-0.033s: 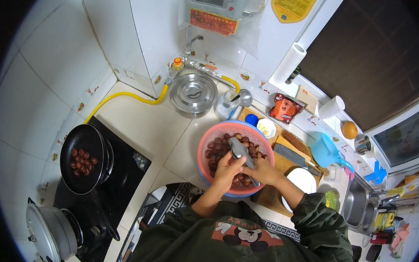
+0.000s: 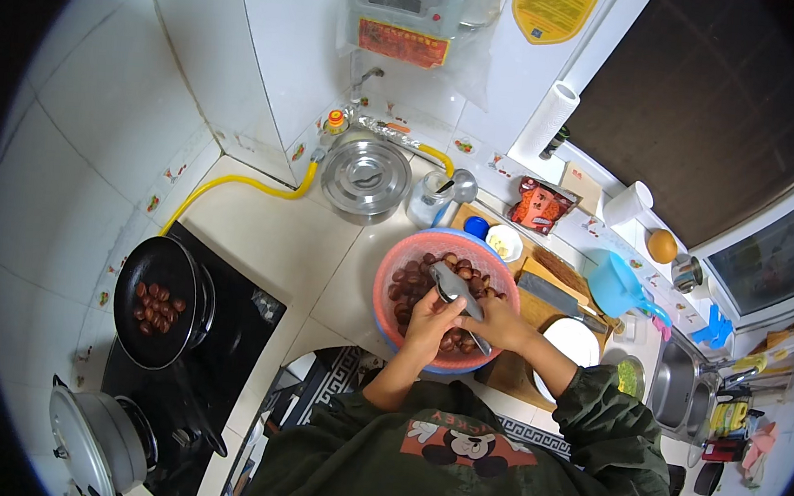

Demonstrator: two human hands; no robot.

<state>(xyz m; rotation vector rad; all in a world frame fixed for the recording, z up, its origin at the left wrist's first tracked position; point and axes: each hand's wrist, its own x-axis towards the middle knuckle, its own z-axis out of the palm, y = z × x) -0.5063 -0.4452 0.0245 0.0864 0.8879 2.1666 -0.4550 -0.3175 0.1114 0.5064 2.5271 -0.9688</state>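
Both hands meet over a pink strainer basket point(image 2: 388, 289) that holds many brown chestnuts point(image 2: 410, 277). Between them is a grey metal hand tool point(image 2: 454, 287), slanting from upper left to lower right; its exact kind is hard to make out. My left hand point(image 2: 429, 323) is closed at its left side, fingers against the tool. My right hand point(image 2: 501, 325) is closed around its lower part, and a thin metal end sticks out below. Whether a chestnut is between the fingers is hidden. A blue basin point(image 2: 448, 368) sits under the basket.
At left, a black frying pan point(image 2: 133, 334) with several chestnuts and a grey pot point(image 2: 102, 439) stand on the stove point(image 2: 246, 329). A lidded steel pot point(image 2: 365, 178) stands behind. On the right, a cleaver point(image 2: 547, 292) lies on a wooden board point(image 2: 519, 374), beside a white plate point(image 2: 572, 344).
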